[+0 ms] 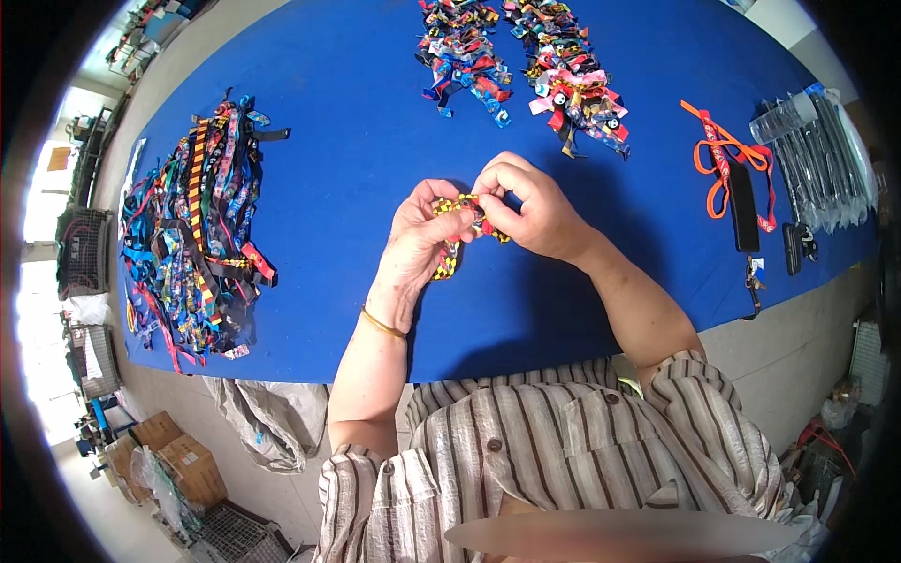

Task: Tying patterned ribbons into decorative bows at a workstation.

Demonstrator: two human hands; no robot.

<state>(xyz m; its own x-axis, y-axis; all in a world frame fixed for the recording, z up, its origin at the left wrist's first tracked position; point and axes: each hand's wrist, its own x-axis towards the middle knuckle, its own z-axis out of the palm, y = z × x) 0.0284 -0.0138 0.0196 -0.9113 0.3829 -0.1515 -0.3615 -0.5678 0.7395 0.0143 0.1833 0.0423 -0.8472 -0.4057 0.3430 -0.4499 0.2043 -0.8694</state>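
Holding the yellow, black and red patterned fabric strap (447, 266) over the blue cloth-covered table (328, 197), left hand (422, 225) closed around its folds and right hand (533, 211) pinching its upper part, seems best served by flat layers and light, steady tension.

Just behind the fingers (453, 223) of my left hand (422, 225), I wear a thin gold-coloured bangle (383, 326) round the wrist. Farther back from my fingers are the loose short sleeves (699, 399) of my pale, crinkled shirt (544, 460), brown-striped, with round brown buttons (494, 446) and chest pockets (601, 433).
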